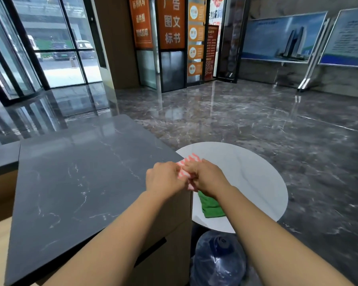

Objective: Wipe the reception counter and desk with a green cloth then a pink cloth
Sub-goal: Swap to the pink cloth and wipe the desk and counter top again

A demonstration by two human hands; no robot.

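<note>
Showing 广告, 图文, 标书 in white down the middle banner (pixel 172 21). Showing 证件照 on the left banner (pixel 142 21), other lines there blurring. Proving too small to read: round labels on the strip (pixel 195 38), print on the boards (pixel 283 36).

A single wide-angle view looks forward and down from the person's head, close over the corner of the dark counter (pixel 70 182) — the left hand (pixel 163 179) and right hand (pixel 208 181) meet near mid-frame gripping the pink cloth (pixel 189 158), forearms running up from the bottom edge. It faces out over the round white table (pixel 256 178) and marble floor (pixel 256 120) toward the glass entrance (pixel 50 48) at upper left and display boards (pixel 283 38) at upper right.
</note>
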